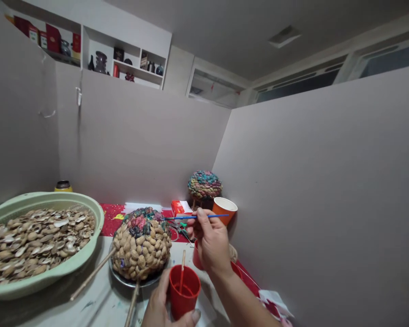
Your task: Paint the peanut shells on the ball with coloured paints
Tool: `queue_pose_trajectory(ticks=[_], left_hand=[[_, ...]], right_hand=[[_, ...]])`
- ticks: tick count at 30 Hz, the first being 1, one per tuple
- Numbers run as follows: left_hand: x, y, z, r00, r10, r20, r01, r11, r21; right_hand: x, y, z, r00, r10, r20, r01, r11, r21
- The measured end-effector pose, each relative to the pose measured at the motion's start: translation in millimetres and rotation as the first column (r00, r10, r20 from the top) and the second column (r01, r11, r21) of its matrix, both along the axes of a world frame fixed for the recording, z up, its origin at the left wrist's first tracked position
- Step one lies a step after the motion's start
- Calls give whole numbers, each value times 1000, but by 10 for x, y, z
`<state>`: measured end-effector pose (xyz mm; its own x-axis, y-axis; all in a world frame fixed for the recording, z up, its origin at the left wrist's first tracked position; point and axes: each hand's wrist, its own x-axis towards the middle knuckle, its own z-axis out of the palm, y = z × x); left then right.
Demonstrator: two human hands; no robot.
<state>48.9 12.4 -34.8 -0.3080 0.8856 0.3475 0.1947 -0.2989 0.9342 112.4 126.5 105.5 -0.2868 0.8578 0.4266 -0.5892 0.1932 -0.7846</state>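
Note:
My right hand (213,240) pinches a thin blue paintbrush (216,215), held almost level. Its tip is at the upper right side of a dome covered in peanut shells (141,254). The dome's top is painted in pink, green and dark colours; the lower shells are bare. It rests in a shallow metal bowl (116,277), with wooden sticks (92,275) poking out toward me. Fingers of my left hand (160,304) wrap around a red cup (185,290) in which a thin stick (182,268) stands. The cup's contents are hard to make out.
At the left stands a green basket (100,218) of peanut shells. Behind my right hand are an orange paper cup (226,206) and a finished-looking coloured dome (204,184). A yellow jar (64,186) stands at the back. Grey partitions (139,141) close in the table.

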Motion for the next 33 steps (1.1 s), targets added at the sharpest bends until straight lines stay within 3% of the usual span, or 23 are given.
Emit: queue_pose_trajectory(ticks=[7,11,23,33], left_hand=[[12,-3,63,1000,28,6,-28,1000,-7],[21,-20,140,999,41,-7,-42,999,-28],[24,-41,174,996,63,-57,-62,998,15],[26,-23,118,997,62,-54,-61,998,24]], right_hand=[[-47,72,-212,997,-8,70,5,999,43],[-41,13,-210,995,4,102,-13,996,94],[51,22,-200,985,-79,153,55,986,156],[98,-80,-159,977,-120,178,60,950,307]])
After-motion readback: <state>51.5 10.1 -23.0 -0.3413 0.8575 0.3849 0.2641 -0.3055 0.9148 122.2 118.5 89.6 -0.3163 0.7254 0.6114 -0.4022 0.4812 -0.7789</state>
